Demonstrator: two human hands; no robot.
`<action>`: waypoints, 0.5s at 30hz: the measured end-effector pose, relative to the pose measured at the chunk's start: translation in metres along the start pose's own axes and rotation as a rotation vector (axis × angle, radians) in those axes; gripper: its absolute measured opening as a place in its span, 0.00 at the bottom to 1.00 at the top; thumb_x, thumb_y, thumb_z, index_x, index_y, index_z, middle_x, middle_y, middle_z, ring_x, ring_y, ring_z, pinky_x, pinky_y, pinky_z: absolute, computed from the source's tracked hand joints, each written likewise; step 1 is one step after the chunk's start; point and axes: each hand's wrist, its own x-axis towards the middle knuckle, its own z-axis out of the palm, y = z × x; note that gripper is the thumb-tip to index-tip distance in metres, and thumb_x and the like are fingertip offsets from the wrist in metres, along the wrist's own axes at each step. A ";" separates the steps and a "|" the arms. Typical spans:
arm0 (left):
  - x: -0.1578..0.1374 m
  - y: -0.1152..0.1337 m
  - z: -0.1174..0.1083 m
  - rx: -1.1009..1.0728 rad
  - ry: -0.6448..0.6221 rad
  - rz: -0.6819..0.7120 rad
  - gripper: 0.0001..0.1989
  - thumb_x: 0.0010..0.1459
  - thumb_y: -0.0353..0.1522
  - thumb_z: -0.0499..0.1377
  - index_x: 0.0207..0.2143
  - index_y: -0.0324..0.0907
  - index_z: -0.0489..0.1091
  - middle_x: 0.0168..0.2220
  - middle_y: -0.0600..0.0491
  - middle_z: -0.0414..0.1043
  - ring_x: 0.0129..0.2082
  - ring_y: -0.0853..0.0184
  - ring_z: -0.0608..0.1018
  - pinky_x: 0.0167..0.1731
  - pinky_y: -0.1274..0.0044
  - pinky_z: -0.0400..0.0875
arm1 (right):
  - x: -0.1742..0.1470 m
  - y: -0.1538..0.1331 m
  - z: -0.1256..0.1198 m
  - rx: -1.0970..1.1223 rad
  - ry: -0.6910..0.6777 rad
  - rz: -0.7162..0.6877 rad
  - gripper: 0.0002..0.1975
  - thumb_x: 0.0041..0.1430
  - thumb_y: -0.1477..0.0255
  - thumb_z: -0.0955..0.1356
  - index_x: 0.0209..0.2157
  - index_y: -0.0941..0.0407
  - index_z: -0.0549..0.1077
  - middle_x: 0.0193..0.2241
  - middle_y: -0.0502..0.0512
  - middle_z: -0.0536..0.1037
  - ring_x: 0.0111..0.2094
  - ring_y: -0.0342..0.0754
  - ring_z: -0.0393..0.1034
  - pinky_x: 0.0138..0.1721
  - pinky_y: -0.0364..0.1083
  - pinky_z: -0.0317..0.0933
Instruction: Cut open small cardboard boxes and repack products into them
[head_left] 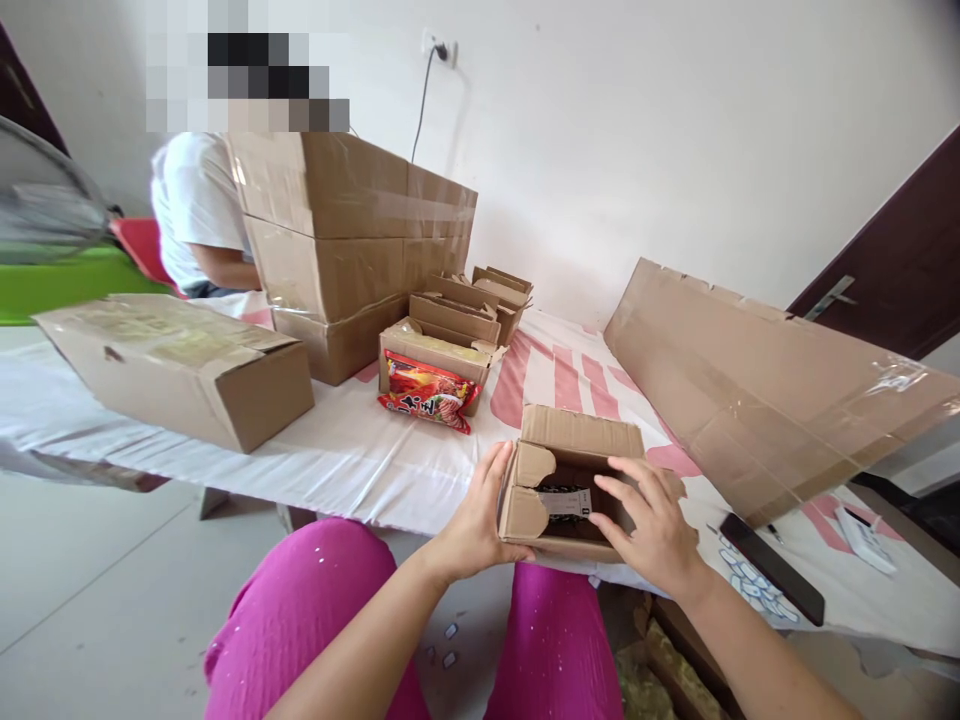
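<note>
A small cardboard box (555,548) with raised flaps sits at the table's front edge before me. My left hand (480,510) grips its left end, thumb low at the front and fingers along the side. Over the right part of the opening is my right hand (652,520), its fingers curved and spread apart, holding nothing that I can see. Inside the box lies a dark patterned item with a pale printed label (568,504); most of it is in shadow, so its kind is unclear.
A red food packet (427,392) leans on open cardboard boxes (457,315). Taped cartons (360,275) are stacked at left, beside a closed box (255,400). A large cardboard panel (750,390) stands right, near a phone (772,568). A person in a white shirt (202,200) sits beyond.
</note>
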 end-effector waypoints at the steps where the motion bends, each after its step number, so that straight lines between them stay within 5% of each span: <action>1: 0.000 0.000 0.001 -0.002 -0.003 0.001 0.68 0.38 0.46 0.72 0.68 0.47 0.28 0.67 0.33 0.38 0.67 0.39 0.46 0.60 0.46 0.52 | 0.004 -0.003 -0.001 0.046 -0.054 -0.018 0.13 0.61 0.70 0.67 0.47 0.51 0.71 0.49 0.59 0.73 0.52 0.55 0.67 0.53 0.58 0.63; 4: -0.001 0.003 0.003 -0.010 -0.029 0.009 0.69 0.36 0.45 0.73 0.68 0.48 0.27 0.67 0.34 0.35 0.68 0.40 0.44 0.61 0.47 0.50 | 0.019 -0.008 -0.001 0.131 -0.342 -0.002 0.13 0.59 0.72 0.67 0.47 0.52 0.72 0.44 0.56 0.77 0.47 0.52 0.71 0.49 0.53 0.67; 7: -0.002 0.009 0.007 -0.003 -0.055 0.026 0.70 0.35 0.44 0.74 0.68 0.49 0.28 0.67 0.34 0.33 0.68 0.39 0.44 0.61 0.47 0.50 | 0.031 -0.007 0.009 0.078 -0.571 0.039 0.23 0.51 0.71 0.72 0.51 0.53 0.71 0.49 0.59 0.76 0.50 0.57 0.70 0.51 0.56 0.65; 15: -0.005 0.010 0.017 0.004 -0.067 0.039 0.69 0.35 0.46 0.73 0.68 0.52 0.28 0.67 0.37 0.32 0.68 0.39 0.44 0.62 0.51 0.51 | 0.043 -0.005 0.043 0.067 -0.864 0.032 0.21 0.44 0.77 0.70 0.45 0.59 0.75 0.45 0.63 0.79 0.43 0.59 0.74 0.44 0.51 0.67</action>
